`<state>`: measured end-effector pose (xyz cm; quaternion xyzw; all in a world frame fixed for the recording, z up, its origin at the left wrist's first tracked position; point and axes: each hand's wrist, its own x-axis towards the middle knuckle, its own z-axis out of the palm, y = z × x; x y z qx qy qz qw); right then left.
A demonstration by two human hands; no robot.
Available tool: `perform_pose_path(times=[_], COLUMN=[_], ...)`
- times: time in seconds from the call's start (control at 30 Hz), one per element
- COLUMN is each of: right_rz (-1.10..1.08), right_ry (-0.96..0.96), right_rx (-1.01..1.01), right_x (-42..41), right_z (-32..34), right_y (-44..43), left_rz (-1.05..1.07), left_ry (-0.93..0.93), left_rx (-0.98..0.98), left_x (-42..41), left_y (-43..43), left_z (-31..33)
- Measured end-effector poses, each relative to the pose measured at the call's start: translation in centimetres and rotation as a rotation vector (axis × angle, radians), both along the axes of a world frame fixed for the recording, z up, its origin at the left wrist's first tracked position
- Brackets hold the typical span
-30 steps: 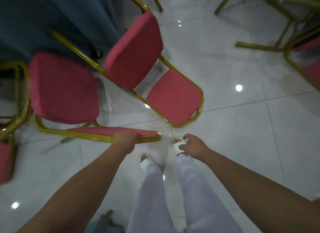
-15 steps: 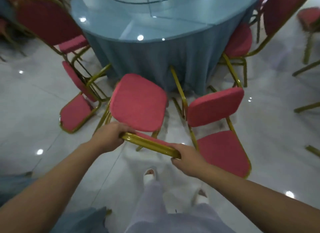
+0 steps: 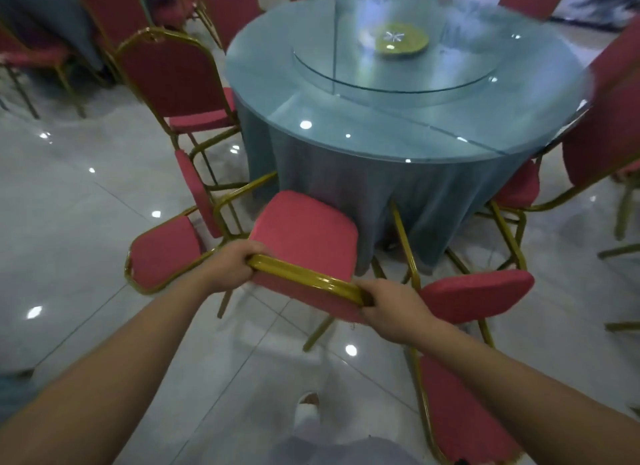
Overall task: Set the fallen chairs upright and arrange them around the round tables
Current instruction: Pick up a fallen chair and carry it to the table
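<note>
A red-cushioned chair with a gold metal frame [image 3: 304, 236] stands upright in front of me, its seat facing the round table [image 3: 408, 118] with a blue cloth and glass top. My left hand [image 3: 232, 267] grips the left end of its gold top rail. My right hand [image 3: 391, 308] grips the right end of the same rail. A second red chair [image 3: 162, 253] lies on its back on the floor to the left. A third [image 3: 464, 388] lies on its back on the floor at my right, its seat standing up.
Upright red chairs stand around the table, one at the left [image 3: 180, 80] and one at the right edge [image 3: 602, 125]. A green dish [image 3: 401, 42] sits on the glass turntable. Another blue-clothed table [image 3: 41, 17] is at the far left. The floor is glossy white tile.
My right hand has joined the left on the chair's top rail. The chair has been raised from leaning to standing upright, and my view has lifted toward the table.
</note>
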<state>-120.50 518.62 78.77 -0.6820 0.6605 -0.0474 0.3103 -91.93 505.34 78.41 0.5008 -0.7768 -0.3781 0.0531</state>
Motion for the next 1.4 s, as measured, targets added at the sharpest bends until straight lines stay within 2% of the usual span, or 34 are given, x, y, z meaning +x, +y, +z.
perform_pose_path(times=[0.1,0.2,0.27,0.33,0.4,0.57,0.67,0.73,0.8,0.83,0.93,1.07,1.2,1.3,1.4], right_rz=[0.046,0.076,0.072,0.062,0.074,0.102,0.089,0.061,0.021,-0.014,-0.200,-0.400,-0.507,-0.557,-0.595], right_ry=[0.017,0.043,0.053,0.075,0.108,0.136,0.138,0.007,-0.173,-0.201,-0.218,-0.192,-0.231,-0.276,-0.272], right_rx=[-0.023,-0.097,-0.141,-0.176,-0.230,-0.291,-0.277,-0.177,-0.083,-0.064,0.000,0.085,0.089,0.128,0.152], right_x=[3.9,8.7,12.2,14.8,15.6,15.7,16.5,15.9,13.9,12.3,5.6,-4.9,-14.0,-20.4,-26.2], right_z=[1.4,1.2,0.6,-0.4,-1.2,-1.5,-1.3,-1.0,-1.0,-1.2,-2.7,-5.5,-8.1,-10.0,-11.6], right_y=[-4.6,-8.2,-9.8,-10.7,-11.0,-11.0,-11.3,-11.0,-9.8,-9.0,-5.3,1.9,9.1,14.7,20.5], left_rz=[0.151,0.309,0.408,0.466,0.451,0.421,0.405,0.429,0.431,0.377,0.129,-0.014,-0.024,0.105,0.194], left_ry=[0.010,-0.131,-0.237,-0.195,-0.139,-0.222,-0.362,-0.458,-0.456,-0.430,-0.364,-0.306,-0.164,-0.034,0.007], left_rx=[-0.015,-0.108,-0.062,-0.023,-0.025,-0.047,-0.014,-0.016,-0.036,-0.064,-0.196,-0.252,-0.052,0.183,0.391], left_x=[4.2,7.7,9.4,10.4,10.1,9.1,9.4,8.8,7.1,5.7,0.3,-8.4,-16.8,-22.6,-27.5], left_y=[-2.6,-4.8,-5.7,-5.9,-5.6,-5.7,-6.3,-6.0,-4.9,-4.1,-0.9,4.4,10.3,15.9,22.1], left_z=[-1.7,-4.0,-5.1,-5.7,-5.9,-5.1,-4.1,-3.3,-2.8,-2.5,-1.5,-0.6,-2.2,-4.9,-7.9])
